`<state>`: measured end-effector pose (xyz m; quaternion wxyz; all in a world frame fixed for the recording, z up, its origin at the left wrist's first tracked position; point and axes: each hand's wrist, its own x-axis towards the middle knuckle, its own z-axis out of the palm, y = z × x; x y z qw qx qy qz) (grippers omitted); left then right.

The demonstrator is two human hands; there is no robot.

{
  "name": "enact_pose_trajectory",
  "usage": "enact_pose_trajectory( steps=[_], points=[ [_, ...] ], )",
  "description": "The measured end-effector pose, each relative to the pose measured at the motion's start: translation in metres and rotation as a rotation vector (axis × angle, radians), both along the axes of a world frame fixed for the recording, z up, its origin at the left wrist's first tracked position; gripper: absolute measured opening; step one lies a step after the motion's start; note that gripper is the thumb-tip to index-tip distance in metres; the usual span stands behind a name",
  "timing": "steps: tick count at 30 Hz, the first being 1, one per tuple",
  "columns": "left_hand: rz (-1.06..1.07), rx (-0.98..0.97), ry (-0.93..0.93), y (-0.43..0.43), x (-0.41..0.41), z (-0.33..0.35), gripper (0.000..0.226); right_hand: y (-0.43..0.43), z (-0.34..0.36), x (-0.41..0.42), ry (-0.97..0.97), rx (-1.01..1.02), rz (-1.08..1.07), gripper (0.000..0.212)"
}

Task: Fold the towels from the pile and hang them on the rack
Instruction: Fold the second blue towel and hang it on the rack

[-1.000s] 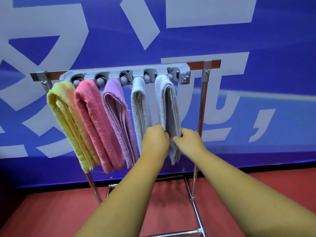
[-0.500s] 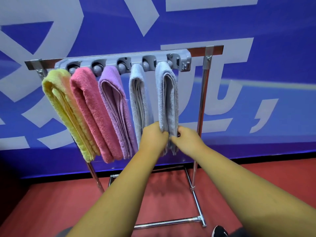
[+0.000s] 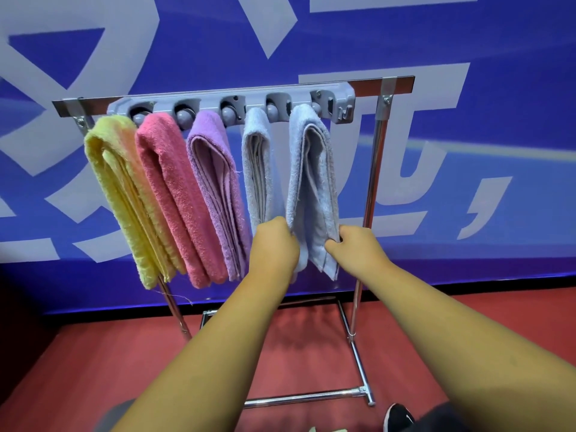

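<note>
Five folded towels hang side by side on the rack (image 3: 385, 85) across the middle of the frame. At the lower centre, the left hand (image 3: 274, 247) and right hand (image 3: 358, 249) each pinch a bottom edge of the rightmost pale blue towel (image 3: 311, 169), grip closed on the cloth.

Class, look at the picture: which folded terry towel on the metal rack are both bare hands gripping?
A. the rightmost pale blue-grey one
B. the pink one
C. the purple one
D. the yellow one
A: the left hand and right hand pinch the lower edges of the rightmost pale blue-grey terry towel on the metal rack.
</note>
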<state>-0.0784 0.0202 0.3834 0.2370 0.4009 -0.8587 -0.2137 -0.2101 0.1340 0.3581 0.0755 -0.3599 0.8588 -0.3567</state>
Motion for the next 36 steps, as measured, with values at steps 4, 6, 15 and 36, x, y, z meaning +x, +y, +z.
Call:
enact_pose_trajectory(
  steps=[4, 6, 15, 36],
  points=[
    [0.012, 0.013, 0.029, 0.004, -0.005, -0.008, 0.011, 0.006, 0.001, -0.001, -0.037, -0.008, 0.034, 0.027],
    [-0.009, 0.049, 0.061, 0.008, -0.009, -0.014, 0.007, 0.007, 0.001, 0.002, -0.037, -0.001, 0.07, 0.027],
    [-0.07, 0.168, 0.143, 0.015, -0.01, -0.029, 0.015, 0.009, 0.0, 0.003, -0.002, 0.013, 0.103, 0.025],
    [-0.029, 0.277, 0.227, 0.018, -0.003, -0.041, 0.015, 0.006, -0.004, 0.013, -0.023, -0.012, 0.136, 0.023]
  ],
)
